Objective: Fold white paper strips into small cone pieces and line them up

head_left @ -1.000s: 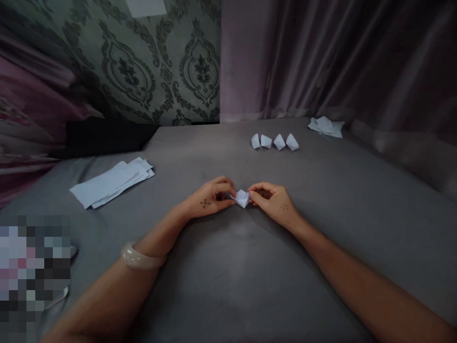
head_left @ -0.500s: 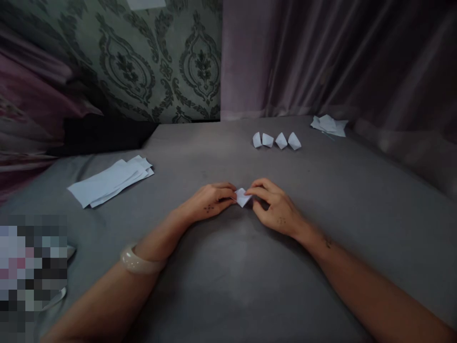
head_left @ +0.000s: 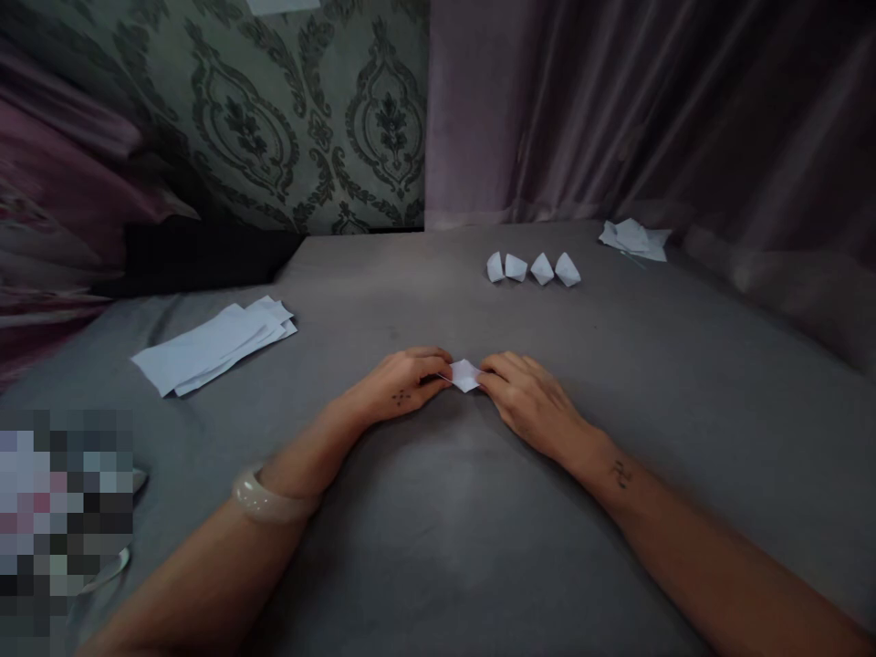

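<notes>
A small white folded paper piece (head_left: pixel 465 375) lies on the grey cloth surface (head_left: pixel 438 529) in the middle of the view. My left hand (head_left: pixel 403 379) pinches its left corner with fingers curled. From the other side my right hand (head_left: pixel 530 401) presses down on its right edge with fingers together and rather flat. A pale bangle (head_left: pixel 264 497) sits on my left wrist.
Several finished folded paper pieces (head_left: pixel 534 268) stand in a row beyond my hands. A stack of white paper strips (head_left: pixel 212 345) lies to the left. Crumpled paper scraps (head_left: pixel 633 239) rest at the back right by the curtain. A blurred patch covers the lower left corner.
My right hand has lowered and flattened onto the paper piece, its wrist turning so the back faces up. The paper now lies flatter. My left hand has barely moved.
</notes>
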Action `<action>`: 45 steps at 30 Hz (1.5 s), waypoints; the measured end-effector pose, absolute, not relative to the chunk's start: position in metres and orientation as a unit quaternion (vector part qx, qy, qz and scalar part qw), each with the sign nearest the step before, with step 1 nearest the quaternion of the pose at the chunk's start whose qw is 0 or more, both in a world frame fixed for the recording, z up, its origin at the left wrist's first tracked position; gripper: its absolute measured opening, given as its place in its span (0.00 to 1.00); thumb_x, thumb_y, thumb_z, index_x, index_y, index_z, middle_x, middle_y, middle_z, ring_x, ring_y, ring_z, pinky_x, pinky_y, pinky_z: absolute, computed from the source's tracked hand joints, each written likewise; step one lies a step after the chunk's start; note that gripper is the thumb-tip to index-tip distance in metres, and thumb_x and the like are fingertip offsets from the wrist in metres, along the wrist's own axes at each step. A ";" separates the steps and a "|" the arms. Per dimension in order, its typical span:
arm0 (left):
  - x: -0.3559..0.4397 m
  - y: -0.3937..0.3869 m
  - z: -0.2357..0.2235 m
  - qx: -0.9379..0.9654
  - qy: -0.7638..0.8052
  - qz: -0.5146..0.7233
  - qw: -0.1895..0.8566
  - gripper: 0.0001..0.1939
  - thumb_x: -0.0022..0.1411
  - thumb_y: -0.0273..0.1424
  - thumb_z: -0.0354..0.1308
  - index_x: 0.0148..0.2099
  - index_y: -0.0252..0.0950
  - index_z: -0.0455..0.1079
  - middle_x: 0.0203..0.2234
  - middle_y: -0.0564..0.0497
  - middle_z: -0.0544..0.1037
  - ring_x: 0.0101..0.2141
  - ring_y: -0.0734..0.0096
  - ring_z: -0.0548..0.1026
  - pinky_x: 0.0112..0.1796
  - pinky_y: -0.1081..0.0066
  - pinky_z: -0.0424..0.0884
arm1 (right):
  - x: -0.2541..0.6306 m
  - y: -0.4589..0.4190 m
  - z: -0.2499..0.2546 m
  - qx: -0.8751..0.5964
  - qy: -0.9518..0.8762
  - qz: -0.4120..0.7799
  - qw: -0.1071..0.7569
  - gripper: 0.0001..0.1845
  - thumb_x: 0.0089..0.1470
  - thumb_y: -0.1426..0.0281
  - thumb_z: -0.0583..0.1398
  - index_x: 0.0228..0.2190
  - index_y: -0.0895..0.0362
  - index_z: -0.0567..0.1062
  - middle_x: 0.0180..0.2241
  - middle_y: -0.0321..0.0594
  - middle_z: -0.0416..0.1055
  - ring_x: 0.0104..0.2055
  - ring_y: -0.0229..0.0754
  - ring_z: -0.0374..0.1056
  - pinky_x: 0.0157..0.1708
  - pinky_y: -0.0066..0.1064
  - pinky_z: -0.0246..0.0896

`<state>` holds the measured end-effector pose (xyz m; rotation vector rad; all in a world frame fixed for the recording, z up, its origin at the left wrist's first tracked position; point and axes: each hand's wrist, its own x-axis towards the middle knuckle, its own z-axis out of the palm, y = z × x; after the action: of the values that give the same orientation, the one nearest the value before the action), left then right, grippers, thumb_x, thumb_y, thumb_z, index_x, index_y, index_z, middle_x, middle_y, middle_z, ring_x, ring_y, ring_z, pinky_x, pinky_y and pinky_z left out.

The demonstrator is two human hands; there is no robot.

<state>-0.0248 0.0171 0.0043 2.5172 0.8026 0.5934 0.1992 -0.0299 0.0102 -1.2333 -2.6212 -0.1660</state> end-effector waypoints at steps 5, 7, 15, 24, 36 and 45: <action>-0.022 0.017 0.003 0.908 0.304 0.204 0.204 0.11 0.65 0.32 0.51 0.44 0.37 0.74 0.44 0.46 0.74 0.42 0.67 0.74 0.42 0.70 0.69 | 0.195 -0.030 0.012 -0.439 -0.885 -0.006 0.156 0.12 0.61 0.72 0.53 0.38 0.56 0.76 0.37 0.44 0.70 0.39 0.44 0.63 0.38 0.35 0.59; -0.020 0.016 0.002 0.905 0.310 0.207 0.206 0.11 0.66 0.31 0.51 0.42 0.37 0.75 0.44 0.46 0.75 0.42 0.68 0.74 0.42 0.70 0.69 | 0.193 -0.030 0.013 -0.449 -0.878 0.013 0.166 0.11 0.61 0.70 0.54 0.36 0.56 0.77 0.36 0.43 0.70 0.38 0.43 0.63 0.38 0.35 0.60; -0.018 0.015 0.002 0.814 0.383 0.265 0.347 0.13 0.63 0.38 0.55 0.39 0.37 0.77 0.35 0.49 0.80 0.37 0.68 0.76 0.40 0.72 0.69 | 0.198 -0.027 0.012 -0.487 -0.846 0.099 0.195 0.11 0.62 0.70 0.53 0.35 0.57 0.75 0.36 0.43 0.70 0.39 0.42 0.65 0.38 0.33 0.60; -0.012 0.009 0.014 0.621 0.451 0.282 0.576 0.13 0.52 0.37 0.65 0.34 0.31 0.76 0.26 0.49 0.79 0.25 0.74 0.75 0.28 0.75 0.70 | 0.201 -0.027 0.015 -0.529 -0.779 0.214 0.259 0.10 0.59 0.66 0.54 0.30 0.55 0.72 0.29 0.37 0.71 0.28 0.37 0.64 0.28 0.29 0.55; -0.009 0.003 0.019 0.600 0.416 0.348 0.588 0.10 0.51 0.34 0.66 0.31 0.31 0.75 0.26 0.48 0.80 0.28 0.73 0.77 0.32 0.74 0.73 | 0.204 -0.026 0.018 -0.548 -0.702 0.331 0.312 0.14 0.54 0.59 0.58 0.28 0.55 0.76 0.26 0.36 0.73 0.24 0.36 0.64 0.25 0.28 0.57; -0.009 0.001 0.018 0.589 0.402 0.359 0.602 0.11 0.50 0.34 0.67 0.29 0.30 0.72 0.26 0.48 0.80 0.27 0.73 0.76 0.29 0.74 0.72 | 0.204 -0.028 0.014 -0.524 -0.665 0.403 0.346 0.12 0.51 0.60 0.60 0.25 0.56 0.74 0.22 0.33 0.69 0.21 0.34 0.61 0.21 0.25 0.53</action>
<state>-0.0093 0.0011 0.0184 1.3656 0.9313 0.8324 0.2035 -0.0276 0.0139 -1.3608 -1.7253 1.0470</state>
